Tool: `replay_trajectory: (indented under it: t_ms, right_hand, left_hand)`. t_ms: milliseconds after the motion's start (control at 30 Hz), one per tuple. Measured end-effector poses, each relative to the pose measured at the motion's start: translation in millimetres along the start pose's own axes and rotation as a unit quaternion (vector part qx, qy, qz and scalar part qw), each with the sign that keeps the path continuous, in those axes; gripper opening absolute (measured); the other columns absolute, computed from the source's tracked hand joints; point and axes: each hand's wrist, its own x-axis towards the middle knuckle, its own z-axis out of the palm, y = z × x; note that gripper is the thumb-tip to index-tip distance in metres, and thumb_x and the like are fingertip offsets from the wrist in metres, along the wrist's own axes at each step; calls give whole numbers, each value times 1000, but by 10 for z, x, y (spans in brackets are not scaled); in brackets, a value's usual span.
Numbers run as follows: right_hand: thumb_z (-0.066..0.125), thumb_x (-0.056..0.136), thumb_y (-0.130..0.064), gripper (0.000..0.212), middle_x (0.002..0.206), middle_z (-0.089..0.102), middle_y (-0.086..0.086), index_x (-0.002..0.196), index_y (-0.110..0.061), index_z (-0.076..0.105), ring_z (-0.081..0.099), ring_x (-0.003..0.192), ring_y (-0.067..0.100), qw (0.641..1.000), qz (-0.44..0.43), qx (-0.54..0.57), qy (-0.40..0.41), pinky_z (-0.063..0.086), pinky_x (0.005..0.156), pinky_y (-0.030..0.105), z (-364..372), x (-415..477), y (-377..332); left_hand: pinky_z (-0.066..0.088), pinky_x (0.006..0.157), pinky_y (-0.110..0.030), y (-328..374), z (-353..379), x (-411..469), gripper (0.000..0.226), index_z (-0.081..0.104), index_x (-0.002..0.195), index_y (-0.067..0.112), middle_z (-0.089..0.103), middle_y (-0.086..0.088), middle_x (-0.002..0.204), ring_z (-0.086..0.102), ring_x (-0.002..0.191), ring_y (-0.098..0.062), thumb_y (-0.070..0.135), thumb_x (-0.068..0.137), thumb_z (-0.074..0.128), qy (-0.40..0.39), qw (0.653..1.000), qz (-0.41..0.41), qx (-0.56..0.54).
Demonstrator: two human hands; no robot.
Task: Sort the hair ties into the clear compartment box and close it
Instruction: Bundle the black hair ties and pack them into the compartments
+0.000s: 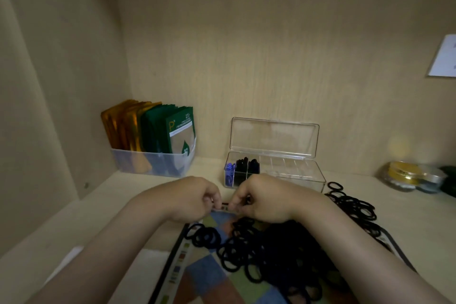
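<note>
We find the left hand [190,197] and right hand [266,200] curled at the patterned tray [172,261] far rim, grasp undeterminable, hair ties [283,254] heaped there, clear compartment box [296,175] open behind.

- Dim, warm yellow-brown light fills the wooden alcove.
- A pale round glow sits on the grained wooden back wall [397,147] at the right.
- The open clear plastic compartment box [274,137] catches thin highlights along its lid edges, and the orange foil sachets [123,126] glint.
- The heap of black elastic hair ties [283,249] sinks into one dark mass.
- Everything is slightly soft; the left hand [195,195] and right hand [261,197] blur at the fingertips.
- The walls bow outward towards the edges.
</note>
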Motion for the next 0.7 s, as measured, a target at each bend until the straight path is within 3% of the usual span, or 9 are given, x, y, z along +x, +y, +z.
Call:
replay_trajectory:
  t_ms: [100,233,367,500,600,700]
  right_hand:
    - [62,90,-18,32,110,70,-12,115,-36,72,63,98,7,999,0,-31,-13,50,88,26,35,-10,21]
    - [69,84,-19,34,105,68,-17,110,-39,74,62,99,6,999,16,-39,-35,51,90,28,112,-13,74]
    - [73,82,-21,19,94,74,-12,96,-32,79,67,84,5,999,36,-20,2,53,77,25,118,6,126]
    - [69,88,-14,17,70,71,-14,92,-27,79,71,64,9,994,57,92,33,56,60,21,28,-22,167]
    - [71,89,-17,18,78,74,-9,103,-26,79,65,65,6,991,31,129,-16,55,66,24,8,-30,135]
    - [73,87,-22,26,89,75,-16,112,-31,75,66,76,-2,992,16,83,-91,54,80,22,25,-30,78]
  left_hand:
    - [36,60,-1,-98,41,-164,39,72,108,32,60,19,86,54,70,10,5,89,52,-4,1000,-6,20]
    - [38,60,0,-158,137,-231,22,79,101,27,64,15,86,55,66,13,14,86,70,15,999,6,29]
    - [40,59,-3,-201,187,-209,12,77,87,29,69,15,82,58,67,12,17,86,72,35,999,4,-18]
    - [44,64,-11,-234,125,-206,12,70,86,29,70,12,76,61,67,6,18,90,68,38,994,-3,-99]
    - [46,66,-13,-192,101,-211,10,70,89,26,68,11,75,61,66,4,16,91,67,21,991,12,-131]
    - [47,67,-12,-127,149,-208,11,70,90,28,67,13,77,61,72,3,17,90,69,-11,995,12,-102]
